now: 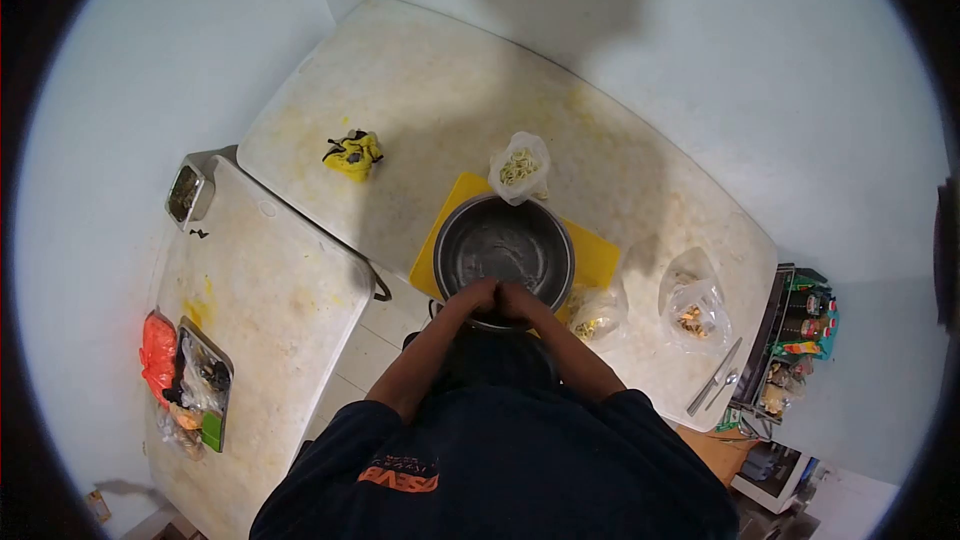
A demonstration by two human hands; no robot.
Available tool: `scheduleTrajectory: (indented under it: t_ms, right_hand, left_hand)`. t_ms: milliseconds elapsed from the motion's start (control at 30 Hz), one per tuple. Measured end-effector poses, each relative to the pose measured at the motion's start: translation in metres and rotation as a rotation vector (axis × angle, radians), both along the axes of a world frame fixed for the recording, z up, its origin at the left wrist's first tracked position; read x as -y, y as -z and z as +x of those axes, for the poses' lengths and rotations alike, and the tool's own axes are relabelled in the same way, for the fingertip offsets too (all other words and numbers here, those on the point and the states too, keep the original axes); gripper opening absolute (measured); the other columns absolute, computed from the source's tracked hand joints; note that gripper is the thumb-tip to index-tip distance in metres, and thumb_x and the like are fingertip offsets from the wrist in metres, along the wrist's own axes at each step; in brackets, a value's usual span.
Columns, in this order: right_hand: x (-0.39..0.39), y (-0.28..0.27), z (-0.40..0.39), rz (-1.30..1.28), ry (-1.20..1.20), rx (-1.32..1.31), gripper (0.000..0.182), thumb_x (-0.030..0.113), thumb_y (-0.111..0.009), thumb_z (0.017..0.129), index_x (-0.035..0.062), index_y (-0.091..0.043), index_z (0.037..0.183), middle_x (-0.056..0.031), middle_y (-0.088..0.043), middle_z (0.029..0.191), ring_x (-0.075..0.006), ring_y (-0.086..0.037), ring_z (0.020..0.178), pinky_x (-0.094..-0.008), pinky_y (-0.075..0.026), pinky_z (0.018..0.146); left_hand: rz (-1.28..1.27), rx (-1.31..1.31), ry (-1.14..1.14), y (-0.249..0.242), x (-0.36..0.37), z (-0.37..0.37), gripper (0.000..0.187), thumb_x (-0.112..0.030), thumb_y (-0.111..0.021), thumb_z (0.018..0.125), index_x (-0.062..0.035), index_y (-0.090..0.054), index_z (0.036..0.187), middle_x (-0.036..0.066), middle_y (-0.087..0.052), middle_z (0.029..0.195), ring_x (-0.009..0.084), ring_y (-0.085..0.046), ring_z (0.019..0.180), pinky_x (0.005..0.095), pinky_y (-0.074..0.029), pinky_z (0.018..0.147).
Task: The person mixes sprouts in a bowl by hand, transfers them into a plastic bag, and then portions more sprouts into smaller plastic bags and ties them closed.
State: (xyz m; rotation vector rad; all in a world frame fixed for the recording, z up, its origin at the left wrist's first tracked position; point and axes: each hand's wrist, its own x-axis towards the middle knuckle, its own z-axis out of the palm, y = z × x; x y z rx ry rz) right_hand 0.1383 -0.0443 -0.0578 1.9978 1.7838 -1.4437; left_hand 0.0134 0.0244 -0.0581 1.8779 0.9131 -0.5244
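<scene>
A wide metal bowl (505, 240), dark grey inside, stands on a yellow board (595, 258) in front of me. My left hand (479, 295) and my right hand (516, 301) meet over the bowl's near edge, almost touching. Their fingers look curled in, and whatever they pinch is too small or hidden to make out. Just beyond the bowl lies an open clear plastic bag (519, 168) with pale green cut pieces inside. Close to my right forearm sits another clear bag (597, 314) with yellowish contents.
A bag with orange-brown pieces (692, 320), a knife (715, 377) and a spoon (724, 387) lie to the right. Bottles fill a rack (803, 320). A yellow-and-black bundle (353, 154) is at far left. The second table (270, 310) holds a tray (229, 351) and a metal container (190, 192).
</scene>
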Motion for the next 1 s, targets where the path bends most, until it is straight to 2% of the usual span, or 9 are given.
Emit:
scheduleTrajectory:
  t_ms: [167, 333, 433, 567, 633, 733, 800, 933, 1000]
  right_hand:
    - [-0.011, -0.008, -0.005, -0.077, 0.078, -0.118, 0.042, 0.020, -0.064, 0.084, 0.0016, -0.062, 0.122, -0.0226, -0.063, 0.122, -0.0367, -0.061, 0.113, -0.0456, -0.049, 0.094]
    - [-0.005, 0.109, -0.011, 0.179, -0.063, -0.166, 0.043, 0.015, -0.062, 0.085, 0.0038, -0.060, 0.127, -0.0191, -0.063, 0.124, -0.0359, -0.062, 0.111, -0.0461, -0.050, 0.092]
    - [-0.013, 0.107, -0.022, 0.153, -0.213, -0.124, 0.047, 0.017, -0.061, 0.086, 0.0039, -0.057, 0.130, -0.0196, -0.060, 0.129, -0.0365, -0.059, 0.116, -0.0462, -0.048, 0.096]
    - [-0.014, 0.141, -0.035, 0.243, -0.108, -0.316, 0.047, 0.021, -0.061, 0.087, 0.0020, -0.057, 0.130, -0.0205, -0.059, 0.131, -0.0374, -0.057, 0.119, -0.0456, -0.045, 0.101]
    - [-0.023, 0.097, -0.033, 0.188, -0.210, -0.296, 0.048, 0.023, -0.061, 0.087, 0.0009, -0.057, 0.129, -0.0206, -0.059, 0.131, -0.0372, -0.056, 0.120, -0.0448, -0.044, 0.103]
    - [-0.019, 0.050, -0.033, 0.070, 0.023, -0.425, 0.048, 0.026, -0.062, 0.088, 0.0006, -0.058, 0.128, -0.0200, -0.059, 0.131, -0.0347, -0.058, 0.119, -0.0438, -0.045, 0.100]
    - [-0.020, 0.029, -0.030, 0.021, 0.007, -0.427, 0.049, 0.029, -0.064, 0.087, 0.0006, -0.058, 0.127, -0.0197, -0.060, 0.129, -0.0336, -0.059, 0.116, -0.0433, -0.047, 0.098]
    - [-0.017, 0.063, -0.032, -0.005, 0.106, -0.531, 0.051, 0.034, -0.067, 0.086, 0.0010, -0.061, 0.124, -0.0189, -0.064, 0.124, -0.0323, -0.062, 0.111, -0.0433, -0.048, 0.094]
    - [-0.019, 0.067, -0.032, 0.049, 0.024, -0.477, 0.051, 0.035, -0.066, 0.086, 0.0022, -0.061, 0.124, -0.0183, -0.065, 0.123, -0.0320, -0.062, 0.112, -0.0434, -0.048, 0.094]
  left_hand:
    - [-0.017, -0.099, -0.064, -0.043, -0.011, -0.005, 0.041, -0.010, -0.066, 0.078, 0.0015, -0.063, 0.117, 0.026, -0.063, 0.119, 0.0402, -0.060, 0.114, 0.0460, -0.049, 0.095]
    - [0.156, 0.044, -0.103, -0.009, -0.001, -0.020, 0.030, -0.011, -0.061, 0.081, 0.0005, -0.066, 0.108, 0.027, -0.065, 0.109, 0.0431, -0.062, 0.106, 0.0479, -0.050, 0.091]
    - [0.305, 0.046, -0.009, -0.037, 0.003, -0.028, 0.025, -0.010, -0.057, 0.082, 0.0023, -0.065, 0.103, 0.028, -0.066, 0.106, 0.0447, -0.063, 0.102, 0.0499, -0.050, 0.088]
    - [0.329, 0.091, -0.072, -0.029, -0.001, -0.038, 0.025, -0.009, -0.058, 0.080, 0.0040, -0.065, 0.100, 0.029, -0.066, 0.102, 0.0452, -0.063, 0.101, 0.0509, -0.050, 0.087]
    - [0.311, 0.103, -0.176, -0.025, -0.002, -0.042, 0.027, -0.010, -0.057, 0.081, 0.0033, -0.067, 0.102, 0.028, -0.065, 0.105, 0.0443, -0.063, 0.103, 0.0502, -0.050, 0.088]
    - [0.355, 0.128, -0.006, -0.021, -0.008, -0.044, 0.025, -0.009, -0.058, 0.080, 0.0046, -0.068, 0.099, 0.030, -0.065, 0.102, 0.0457, -0.063, 0.101, 0.0525, -0.050, 0.086]
    - [0.322, 0.090, -0.068, -0.042, -0.005, -0.039, 0.026, -0.012, -0.058, 0.082, 0.0057, -0.068, 0.098, 0.031, -0.065, 0.101, 0.0460, -0.063, 0.099, 0.0532, -0.050, 0.085]
    - [0.305, 0.083, -0.164, -0.047, -0.006, -0.034, 0.029, -0.017, -0.056, 0.086, 0.0072, -0.067, 0.098, 0.031, -0.065, 0.102, 0.0458, -0.063, 0.100, 0.0537, -0.051, 0.084]
    - [0.307, 0.065, -0.162, -0.052, -0.008, -0.035, 0.028, -0.016, -0.055, 0.084, 0.0069, -0.068, 0.094, 0.032, -0.065, 0.098, 0.0473, -0.064, 0.097, 0.0533, -0.051, 0.086]
